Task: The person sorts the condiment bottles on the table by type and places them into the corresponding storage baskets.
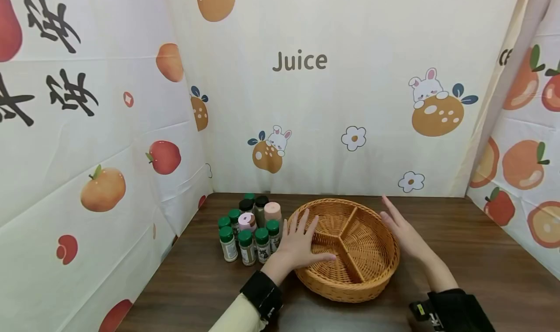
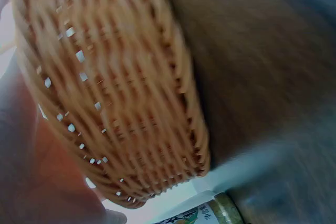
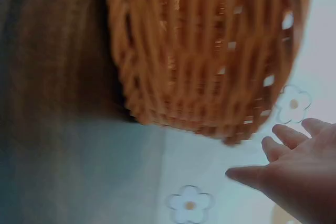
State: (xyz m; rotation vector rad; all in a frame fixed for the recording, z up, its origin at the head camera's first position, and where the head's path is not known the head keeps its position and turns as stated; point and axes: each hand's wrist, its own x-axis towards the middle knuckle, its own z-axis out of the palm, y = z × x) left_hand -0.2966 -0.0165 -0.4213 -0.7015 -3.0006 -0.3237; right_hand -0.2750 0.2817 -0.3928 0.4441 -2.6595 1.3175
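Observation:
A round woven basket (image 1: 350, 293) sits on the table, its inside split into three sections by wicker dividers. My left hand (image 1: 297, 249) is at the basket's left rim, fingers spread and thumb reaching across the near left section. To the right of the basket is my right hand (image 1: 404, 235), fingers straight and pointing away from me. The right wrist view shows the woven side wall (image 3: 205, 51) with the extended fingers (image 3: 247, 176) beyond it. In the left wrist view, the wall (image 2: 115, 87) fills much of the picture, and the hand is mostly dark and blurred beside it.
Several spice jars with green caps (image 1: 246, 236) cluster just left of the basket, among them black-capped jars (image 1: 261, 201) and a pink-topped one (image 1: 272, 210). The dark wooden table (image 1: 188, 293) is bordered by printed cloth walls (image 1: 315, 142) at the back and sides.

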